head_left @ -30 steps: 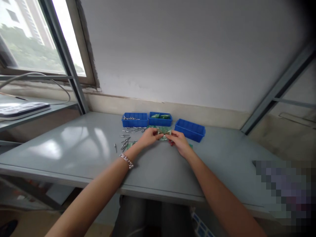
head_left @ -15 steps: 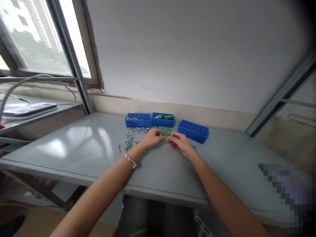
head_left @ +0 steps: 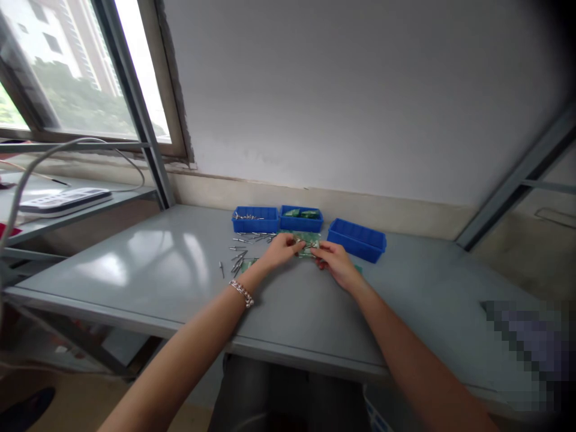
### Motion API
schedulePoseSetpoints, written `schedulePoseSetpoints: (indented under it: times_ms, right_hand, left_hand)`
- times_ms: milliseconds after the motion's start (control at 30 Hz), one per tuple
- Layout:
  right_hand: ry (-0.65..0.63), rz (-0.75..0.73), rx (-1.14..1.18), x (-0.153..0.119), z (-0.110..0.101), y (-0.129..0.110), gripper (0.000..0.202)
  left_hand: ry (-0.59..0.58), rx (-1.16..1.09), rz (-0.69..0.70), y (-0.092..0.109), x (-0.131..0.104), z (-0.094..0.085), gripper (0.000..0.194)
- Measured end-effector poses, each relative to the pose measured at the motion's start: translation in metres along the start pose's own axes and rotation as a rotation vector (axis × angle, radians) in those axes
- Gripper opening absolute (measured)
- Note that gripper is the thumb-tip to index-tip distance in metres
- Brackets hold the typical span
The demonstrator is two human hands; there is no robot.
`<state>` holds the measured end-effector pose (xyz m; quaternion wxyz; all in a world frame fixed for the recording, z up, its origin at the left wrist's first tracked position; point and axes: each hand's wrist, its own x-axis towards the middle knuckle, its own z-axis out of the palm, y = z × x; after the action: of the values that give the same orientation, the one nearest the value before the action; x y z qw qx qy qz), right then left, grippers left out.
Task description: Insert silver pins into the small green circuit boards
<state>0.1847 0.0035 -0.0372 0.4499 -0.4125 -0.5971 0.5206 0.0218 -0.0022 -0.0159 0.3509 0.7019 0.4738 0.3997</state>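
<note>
Both hands meet over a small green plastic bag (head_left: pixel 308 251) near the table's middle. My left hand (head_left: pixel 282 249) pinches its left side, and my right hand (head_left: pixel 333 259) has its fingers closed on the right side. Small metal pieces seem to show at the bag between the fingertips, too small to make out. Several metal rivets (head_left: pixel 238 258) are scattered left of my left hand, with more green plastic under and beside them. Another green piece (head_left: pixel 359 269) peeks out behind my right wrist.
Along the back stand a blue bin (head_left: pixel 255 227) with metal rivets, a blue bin (head_left: pixel 300 226) with green bags, and an angled blue bin (head_left: pixel 357 247) at the right. A pixelated object (head_left: pixel 526 342) lies far right; a side shelf (head_left: pixel 130 195) stands left.
The whole view has shifted slightly, so the bins and hands appear a little further right. My fingertips have moved slightly apart, and more of the green bag shows between them.
</note>
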Motion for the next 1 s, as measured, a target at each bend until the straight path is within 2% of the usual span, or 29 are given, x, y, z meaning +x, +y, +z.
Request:
schedulePoseSetpoints:
  times_ms: [167, 467, 867, 1000]
  right_hand:
    - [0.007, -0.009, 0.018, -0.0011, 0.0004, -0.0023, 0.028]
    - [-0.022, -0.016, -0.013, -0.0016, 0.0004, -0.0001, 0.029]
    - [0.070, -0.066, -0.062, 0.0018, -0.0007, 0.0013, 0.029]
    - [0.115, -0.059, -0.057, 0.0021, -0.0011, 0.0008, 0.029]
  left_hand:
    - [-0.023, -0.012, -0.015, 0.0030, -0.0011, -0.0007, 0.029]
    - [0.004, 0.062, -0.011, 0.0005, 0.0008, -0.0014, 0.028]
    - [-0.069, -0.071, 0.020, 0.0028, -0.0016, 0.0012, 0.016]
    - [-0.068, -0.038, 0.038, 0.0032, -0.0023, 0.0007, 0.026]
